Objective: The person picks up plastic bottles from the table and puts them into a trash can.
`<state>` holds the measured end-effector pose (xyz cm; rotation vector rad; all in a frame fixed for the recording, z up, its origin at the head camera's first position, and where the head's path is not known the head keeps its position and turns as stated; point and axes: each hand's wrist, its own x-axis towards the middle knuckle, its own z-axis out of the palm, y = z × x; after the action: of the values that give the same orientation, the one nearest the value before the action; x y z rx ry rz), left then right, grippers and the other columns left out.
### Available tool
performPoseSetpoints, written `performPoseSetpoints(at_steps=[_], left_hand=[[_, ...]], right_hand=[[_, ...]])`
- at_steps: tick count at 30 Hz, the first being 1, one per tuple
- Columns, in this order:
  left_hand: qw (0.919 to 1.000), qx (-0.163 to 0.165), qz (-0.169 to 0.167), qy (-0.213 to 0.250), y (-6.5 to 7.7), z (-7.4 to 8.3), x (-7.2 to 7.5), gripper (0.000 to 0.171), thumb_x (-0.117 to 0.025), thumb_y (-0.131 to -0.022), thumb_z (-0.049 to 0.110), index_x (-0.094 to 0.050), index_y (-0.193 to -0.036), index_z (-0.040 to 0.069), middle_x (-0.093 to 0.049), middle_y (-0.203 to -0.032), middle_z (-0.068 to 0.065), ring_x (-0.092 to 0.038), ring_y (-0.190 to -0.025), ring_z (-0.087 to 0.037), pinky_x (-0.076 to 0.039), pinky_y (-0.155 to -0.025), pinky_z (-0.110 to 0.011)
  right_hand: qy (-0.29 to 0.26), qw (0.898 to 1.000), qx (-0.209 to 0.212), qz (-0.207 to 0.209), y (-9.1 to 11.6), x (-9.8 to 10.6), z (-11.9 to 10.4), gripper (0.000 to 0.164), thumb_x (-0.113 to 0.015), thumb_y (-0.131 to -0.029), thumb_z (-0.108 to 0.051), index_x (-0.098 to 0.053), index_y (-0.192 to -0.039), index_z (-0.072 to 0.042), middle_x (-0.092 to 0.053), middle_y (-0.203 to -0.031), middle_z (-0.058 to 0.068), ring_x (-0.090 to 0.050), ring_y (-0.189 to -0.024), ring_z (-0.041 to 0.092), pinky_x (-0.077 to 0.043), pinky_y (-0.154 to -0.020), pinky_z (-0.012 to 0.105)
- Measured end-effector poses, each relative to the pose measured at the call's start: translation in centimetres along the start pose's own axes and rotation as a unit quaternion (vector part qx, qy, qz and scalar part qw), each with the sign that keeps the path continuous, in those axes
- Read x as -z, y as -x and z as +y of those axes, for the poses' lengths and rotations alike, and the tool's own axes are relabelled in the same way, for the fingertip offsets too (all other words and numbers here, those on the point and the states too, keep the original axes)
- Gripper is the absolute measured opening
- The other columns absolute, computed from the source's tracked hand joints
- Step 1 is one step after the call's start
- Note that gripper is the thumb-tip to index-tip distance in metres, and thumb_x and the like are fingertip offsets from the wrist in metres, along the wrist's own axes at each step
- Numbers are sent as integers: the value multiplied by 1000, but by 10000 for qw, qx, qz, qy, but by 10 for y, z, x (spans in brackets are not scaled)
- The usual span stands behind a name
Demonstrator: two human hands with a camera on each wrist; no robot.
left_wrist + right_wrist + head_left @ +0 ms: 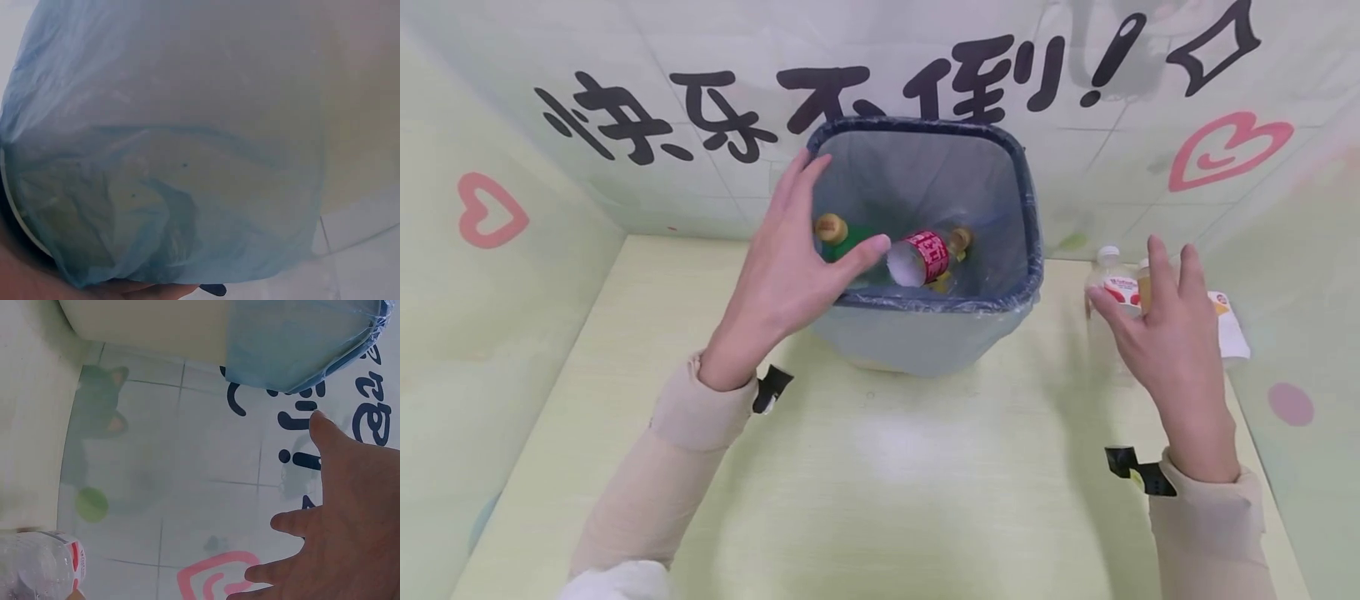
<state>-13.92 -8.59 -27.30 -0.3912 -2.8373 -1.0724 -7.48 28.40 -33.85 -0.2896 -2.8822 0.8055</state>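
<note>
A bin (1032, 225) lined with a translucent bluish bag stands on the table near the back wall. Inside lie a green bottle with a gold cap (831, 228) and a clear bottle with a red label (927, 257). At the bin's left side, my left hand (786, 258) spans the rim with extended fingers, its thumb over the opening. The bag (187, 125) fills most of the left wrist view. My right hand (1180, 342) hovers with spread fingers, holding nothing, near a clear bottle with a white cap (1108, 265). That hand partly hides a second, brownish bottle (1144, 286).
A white packet or paper (1231, 329) lies beside the right-hand bottles, against the right wall. The back wall (700, 200) carries large black characters and a pink heart. Pale side walls bound the light table (880, 483) on both sides.
</note>
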Motion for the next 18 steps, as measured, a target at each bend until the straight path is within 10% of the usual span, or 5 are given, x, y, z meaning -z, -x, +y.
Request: performPoseSetpoints(at_steps=[18], left_hand=[[9953, -93, 443, 861, 10, -12, -5, 85, -64, -89, 54, -28, -157, 18, -16, -165, 7, -17, -149, -13, -18, -118, -50]], right_hand=[[74, 10000, -13, -21, -2, -5, 19, 86, -54, -96, -56, -14, -161, -14, -1, -162, 28, -17, -139, 61, -18, -107, 73]])
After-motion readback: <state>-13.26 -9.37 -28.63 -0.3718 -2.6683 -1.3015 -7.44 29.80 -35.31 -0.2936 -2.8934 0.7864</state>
